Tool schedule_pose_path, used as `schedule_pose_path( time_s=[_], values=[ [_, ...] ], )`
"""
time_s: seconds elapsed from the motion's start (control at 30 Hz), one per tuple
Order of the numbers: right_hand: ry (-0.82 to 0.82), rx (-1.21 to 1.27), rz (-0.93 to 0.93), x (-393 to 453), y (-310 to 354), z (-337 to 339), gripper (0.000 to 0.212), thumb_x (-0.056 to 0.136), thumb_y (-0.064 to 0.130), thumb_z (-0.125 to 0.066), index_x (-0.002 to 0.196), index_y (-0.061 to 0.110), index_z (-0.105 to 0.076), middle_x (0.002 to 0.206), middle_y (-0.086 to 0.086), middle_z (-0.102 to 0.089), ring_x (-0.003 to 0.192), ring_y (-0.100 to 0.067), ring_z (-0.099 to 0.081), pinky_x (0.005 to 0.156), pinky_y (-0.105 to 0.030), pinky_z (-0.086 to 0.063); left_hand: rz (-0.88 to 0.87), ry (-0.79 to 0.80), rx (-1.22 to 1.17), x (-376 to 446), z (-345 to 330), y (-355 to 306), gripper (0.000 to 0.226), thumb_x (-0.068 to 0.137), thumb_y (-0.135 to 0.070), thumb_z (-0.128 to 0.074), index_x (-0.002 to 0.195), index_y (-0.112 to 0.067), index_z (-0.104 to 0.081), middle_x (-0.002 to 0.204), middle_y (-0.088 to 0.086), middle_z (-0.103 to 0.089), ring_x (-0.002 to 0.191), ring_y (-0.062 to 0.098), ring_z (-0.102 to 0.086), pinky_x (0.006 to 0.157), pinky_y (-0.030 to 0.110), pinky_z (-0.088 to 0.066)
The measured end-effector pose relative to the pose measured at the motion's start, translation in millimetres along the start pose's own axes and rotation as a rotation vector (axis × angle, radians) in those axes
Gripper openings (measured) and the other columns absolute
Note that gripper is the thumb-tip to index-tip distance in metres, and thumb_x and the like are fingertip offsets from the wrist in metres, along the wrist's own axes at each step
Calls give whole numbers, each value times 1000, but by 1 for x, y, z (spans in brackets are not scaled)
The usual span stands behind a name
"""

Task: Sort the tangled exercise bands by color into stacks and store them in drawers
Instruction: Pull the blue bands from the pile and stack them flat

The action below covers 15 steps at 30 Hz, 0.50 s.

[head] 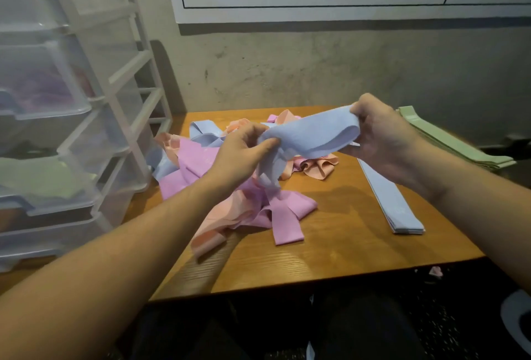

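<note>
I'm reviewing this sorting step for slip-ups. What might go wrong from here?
The blue band, held by the left hand and right hand, trails a tail into the tangled pile; pulling may drag pink bands along. The blue stack lies near the table edge and might get knocked off.

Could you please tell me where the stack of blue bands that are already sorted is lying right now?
In the head view, the flat blue stack lies on the wooden table, right of the tangled pile, below the right hand.
</note>
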State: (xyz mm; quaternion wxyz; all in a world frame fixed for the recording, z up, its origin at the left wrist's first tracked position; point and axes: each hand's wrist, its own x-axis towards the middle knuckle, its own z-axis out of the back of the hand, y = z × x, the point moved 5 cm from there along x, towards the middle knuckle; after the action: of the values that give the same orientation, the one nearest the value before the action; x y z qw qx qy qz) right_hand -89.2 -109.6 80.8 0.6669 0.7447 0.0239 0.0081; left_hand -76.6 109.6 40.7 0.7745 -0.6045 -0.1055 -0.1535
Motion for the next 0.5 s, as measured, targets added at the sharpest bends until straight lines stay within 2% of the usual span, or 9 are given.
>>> schedule_pose_path(
  time_s=[0.1,0.2,0.37,0.43,0.5],
  values=[
    [-54,-181,67,-6,-1,7,8,89,19,-46,81,17,-46,86,-8,-46,82,-20,-47,75,-34,-45,46,-29,-160,4,2,-8,12,96,-10,-66,95,-22,-67,86,-10,-70,81,5,-63,75,22,-52],
    [-5,-386,124,-13,-5,8,23,94,13,-48,72,21,-45,69,8,-45,66,-9,-45,72,-31,-44,81,-7,-284,5,1,-23,8,98,-13,-63,104,-16,-67,91,-7,-72,82,8,-66,71,20,-53],
    [114,-454,114,-23,-17,0,17,89,3,-58,92,18,-50,78,-8,-54,78,-20,-49,78,-37,-42,104,70,-336,-1,-10,-43,17,104,-16,-53,118,-12,-61,93,-2,-69,75,7,-65,66,19,-52],
    [163,-446,98,-27,-18,-5,21,85,14,-64,103,19,-55,87,-14,-66,81,-19,-59,79,-35,-45,115,104,-354,-5,-16,-47,14,105,-17,-52,115,-15,-61,93,2,-67,75,11,-63,67,22,-52],
    [205,-435,82,-30,-17,-11,20,87,21,-60,107,21,-61,97,-12,-72,87,-17,-64,91,-43,-46,129,147,-339,-9,-21,-49,12,104,-19,-52,113,-20,-61,96,6,-64,79,16,-62,68,26,-51]
  ],
)
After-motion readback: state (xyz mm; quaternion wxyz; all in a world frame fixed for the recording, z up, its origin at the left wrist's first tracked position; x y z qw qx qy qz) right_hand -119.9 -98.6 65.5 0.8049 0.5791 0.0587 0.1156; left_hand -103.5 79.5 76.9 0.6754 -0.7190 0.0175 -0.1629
